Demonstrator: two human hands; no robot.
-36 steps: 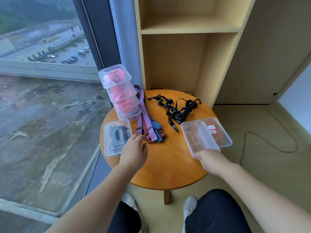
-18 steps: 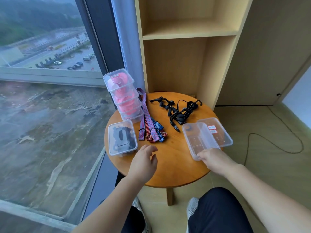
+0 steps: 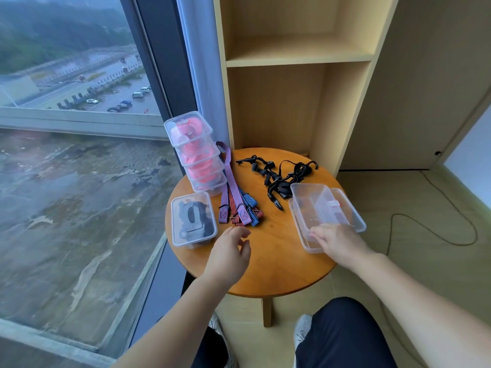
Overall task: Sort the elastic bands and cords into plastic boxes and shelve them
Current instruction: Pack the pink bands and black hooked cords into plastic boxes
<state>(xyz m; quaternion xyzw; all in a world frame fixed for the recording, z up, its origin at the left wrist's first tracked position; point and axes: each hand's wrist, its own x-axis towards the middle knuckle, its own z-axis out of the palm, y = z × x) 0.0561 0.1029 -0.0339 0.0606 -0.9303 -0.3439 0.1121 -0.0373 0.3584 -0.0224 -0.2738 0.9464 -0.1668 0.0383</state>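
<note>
Bands (image 3: pixel 236 200) striped red and blue lie mid-desk, their long axis running from the far left toward the person, with the clipped ends fanned out at the near end. Black cords (image 3: pixel 281 176) sit in a tangle further back, hooks pointing several ways. The right hand (image 3: pixel 337 240) grips the near rim of the empty box (image 3: pixel 316 208), fingers curled over the edge. The box's long axis points away from the person, and it overlaps a lid (image 3: pixel 348 211) on its right. The left hand (image 3: pixel 231 251) hovers over the desk (image 3: pixel 276 261) just short of the band ends, fingers loosely bent, holding nothing. At the left stand a lidded box (image 3: pixel 192 219) of black items and a stack (image 3: pixel 196 155) of boxes holding pink coils. A shelf (image 3: pixel 292 51) rises behind.
</note>
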